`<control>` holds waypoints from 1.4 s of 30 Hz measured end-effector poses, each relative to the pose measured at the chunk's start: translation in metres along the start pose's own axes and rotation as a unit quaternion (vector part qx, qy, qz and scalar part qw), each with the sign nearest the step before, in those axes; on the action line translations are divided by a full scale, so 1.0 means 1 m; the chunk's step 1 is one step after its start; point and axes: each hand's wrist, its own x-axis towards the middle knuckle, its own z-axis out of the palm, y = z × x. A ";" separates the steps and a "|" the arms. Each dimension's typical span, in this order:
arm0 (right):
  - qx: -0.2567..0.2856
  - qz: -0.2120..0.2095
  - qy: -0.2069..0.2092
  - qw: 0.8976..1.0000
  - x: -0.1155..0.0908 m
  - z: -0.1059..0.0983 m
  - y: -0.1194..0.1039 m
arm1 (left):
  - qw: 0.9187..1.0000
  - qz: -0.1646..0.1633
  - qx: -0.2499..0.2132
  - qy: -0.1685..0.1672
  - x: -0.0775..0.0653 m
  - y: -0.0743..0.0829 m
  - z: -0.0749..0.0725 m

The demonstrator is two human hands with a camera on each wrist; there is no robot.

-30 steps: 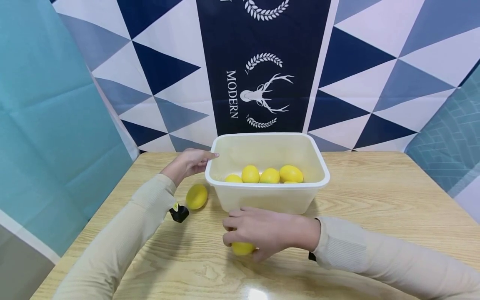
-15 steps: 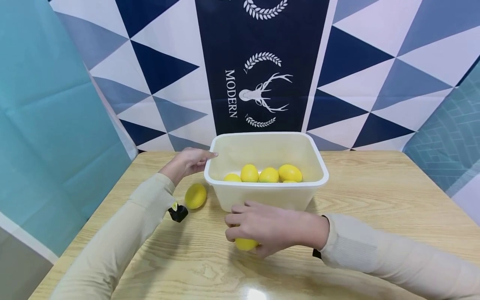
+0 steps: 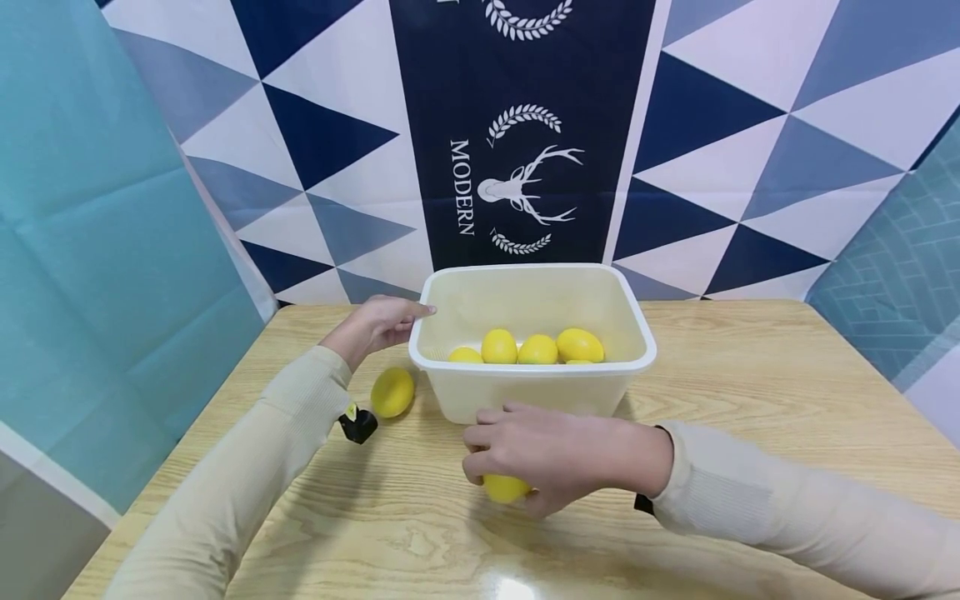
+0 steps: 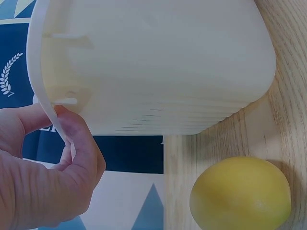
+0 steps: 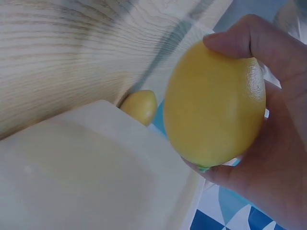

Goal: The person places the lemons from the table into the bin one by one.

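Observation:
At the near side of a cream plastic bin (image 3: 525, 392), my right hand (image 3: 551, 454) grips a yellow lemon (image 5: 216, 108) with the thumb on one side and fingers on the other. The lemon's green tip shows in the right wrist view. My left hand (image 3: 382, 321) pinches the bin's left rim (image 4: 41, 81) between thumb and curled fingers. Several lemons (image 3: 500, 347) lie inside the bin, partly hidden by its front wall. One more lemon (image 3: 392, 392) lies on the table just left of the bin, below my left wrist.
The wooden table (image 3: 750, 400) carries the bin near its back edge. Behind it hangs a patterned cloth (image 3: 517, 133) with a deer print. A teal cloth (image 3: 112, 208) borders the left side. A black wrist device (image 3: 358, 426) sits under the left cuff.
My right hand has shifted a little to the right with the lemon in its grip. The left hand keeps its hold on the rim, and the bin stays in place.

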 end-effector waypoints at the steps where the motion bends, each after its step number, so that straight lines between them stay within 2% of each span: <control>1: 0.003 0.003 -0.007 1.000 -0.001 -0.001 0.000 | 1.000 -0.001 0.000 0.000 0.000 0.000 0.000; 10: 0.054 0.034 -0.064 0.996 -0.003 -0.012 0.006 | 1.000 -0.005 -0.004 0.004 -0.001 0.002 0.001; 16: 0.090 0.052 -0.081 0.991 -0.005 -0.024 0.010 | 1.000 -0.006 -0.004 0.006 -0.001 0.001 0.001; 25: 0.114 0.082 -0.098 0.985 -0.008 -0.041 0.015 | 1.000 0.002 -0.007 -0.003 0.002 -0.001 0.000; 32: 0.134 0.078 -0.074 0.985 -0.010 -0.052 0.023 | 1.000 0.003 -0.007 -0.006 0.000 0.000 -0.001; 37: 0.125 0.077 -0.056 0.988 -0.006 -0.063 0.032 | 1.000 0.002 0.009 0.004 0.000 0.000 -0.001; 42: 0.124 0.087 -0.061 0.987 -0.003 -0.076 0.041 | 1.000 -0.006 0.023 0.015 -0.001 0.001 0.000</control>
